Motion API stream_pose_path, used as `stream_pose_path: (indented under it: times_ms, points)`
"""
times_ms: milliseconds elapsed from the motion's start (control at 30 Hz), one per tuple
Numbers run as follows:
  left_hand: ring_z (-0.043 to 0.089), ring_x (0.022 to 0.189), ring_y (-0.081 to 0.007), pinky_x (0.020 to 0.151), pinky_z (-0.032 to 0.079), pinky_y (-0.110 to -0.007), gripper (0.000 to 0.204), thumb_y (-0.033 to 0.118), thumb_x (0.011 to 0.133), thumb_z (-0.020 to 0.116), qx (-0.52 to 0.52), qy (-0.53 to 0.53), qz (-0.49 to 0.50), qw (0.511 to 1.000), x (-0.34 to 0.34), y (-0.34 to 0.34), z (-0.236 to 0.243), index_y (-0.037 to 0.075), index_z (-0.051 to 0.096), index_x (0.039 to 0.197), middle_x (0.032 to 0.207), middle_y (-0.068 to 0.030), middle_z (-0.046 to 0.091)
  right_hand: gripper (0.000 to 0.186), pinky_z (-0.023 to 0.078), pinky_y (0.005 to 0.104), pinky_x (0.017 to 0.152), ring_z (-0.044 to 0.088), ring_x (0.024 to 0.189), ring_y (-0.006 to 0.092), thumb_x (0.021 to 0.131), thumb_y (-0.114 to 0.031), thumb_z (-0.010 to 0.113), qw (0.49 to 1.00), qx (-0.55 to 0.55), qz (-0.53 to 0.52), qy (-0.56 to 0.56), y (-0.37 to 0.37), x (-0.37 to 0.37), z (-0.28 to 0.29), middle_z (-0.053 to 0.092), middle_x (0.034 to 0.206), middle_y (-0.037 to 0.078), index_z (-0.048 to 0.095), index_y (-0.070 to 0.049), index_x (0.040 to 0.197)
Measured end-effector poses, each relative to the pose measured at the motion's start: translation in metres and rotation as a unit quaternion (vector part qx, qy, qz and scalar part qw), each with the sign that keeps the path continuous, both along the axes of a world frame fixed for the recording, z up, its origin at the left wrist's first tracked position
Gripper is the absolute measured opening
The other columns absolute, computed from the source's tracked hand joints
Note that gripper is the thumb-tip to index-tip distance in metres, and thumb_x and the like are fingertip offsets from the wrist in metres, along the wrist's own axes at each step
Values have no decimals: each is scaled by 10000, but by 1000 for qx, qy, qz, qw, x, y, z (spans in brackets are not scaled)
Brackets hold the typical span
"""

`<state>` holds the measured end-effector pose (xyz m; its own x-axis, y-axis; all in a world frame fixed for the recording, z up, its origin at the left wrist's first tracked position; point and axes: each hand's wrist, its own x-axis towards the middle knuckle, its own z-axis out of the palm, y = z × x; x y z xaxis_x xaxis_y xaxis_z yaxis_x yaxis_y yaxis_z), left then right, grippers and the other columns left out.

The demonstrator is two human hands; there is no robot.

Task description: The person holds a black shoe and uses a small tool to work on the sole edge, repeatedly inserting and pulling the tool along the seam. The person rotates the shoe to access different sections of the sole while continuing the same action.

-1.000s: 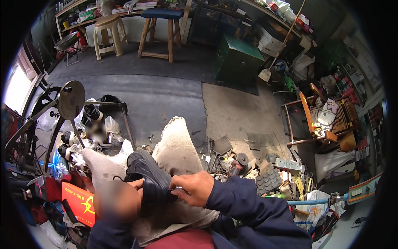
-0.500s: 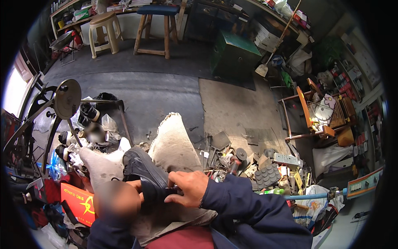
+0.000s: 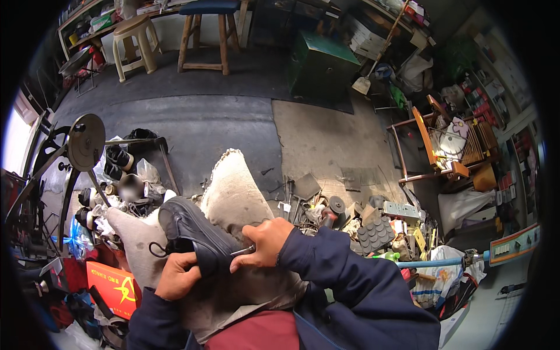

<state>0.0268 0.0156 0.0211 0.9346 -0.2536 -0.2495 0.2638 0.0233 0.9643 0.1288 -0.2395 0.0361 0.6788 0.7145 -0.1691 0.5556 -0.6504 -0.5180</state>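
A black shoe (image 3: 198, 230) lies over the pale, stained cloth (image 3: 233, 181) across my lap, its toe pointing away and to the left. My left hand (image 3: 178, 275) is closed, pinching the left edge of the shoe near its heel. Beside those fingers a dark loop of cord (image 3: 156, 249) sticks out. My right hand (image 3: 265, 242) is closed around an awl (image 3: 244, 251), whose thin metal shaft points left at the shoe's heel side. The awl's tip meets the shoe's edge; whether it has pierced it I cannot tell.
A cast-iron machine with a round wheel (image 3: 86, 143) stands at left, near a red box (image 3: 112, 289). Tools and scraps, including a black studded rubber sheet (image 3: 375, 236), lie to the right. Farther off are a green chest (image 3: 321, 67), stools and a wooden chair (image 3: 429, 140).
My right hand has drawn back slightly from the shoe, and more of the awl's shaft shows. The view has shifted a little; the left hand still grips the shoe.
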Motion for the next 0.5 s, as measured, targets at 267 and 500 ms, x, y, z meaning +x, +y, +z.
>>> stream_pose_path:
  times_ms: [267,500]
  points:
    - [421,601,-32,562,306,-202,422,363,916,673,-128,43,88,987,-13,8,-6,-22,708,1087,814,56,589,598,533,423,563,683,604,381,819,-592,819,994,56,-87,-24,-57,-5,-16,635,611,163,628,-28,755]
    - [576,742,-56,685,454,-228,286,307,1017,631,-87,13,141,986,-6,-14,-14,23,660,1004,884,8,674,804,440,272,916,539,968,108,942,-350,723,772,396,-54,495,-12,-53,6,639,1195,59,366,-45,1595]
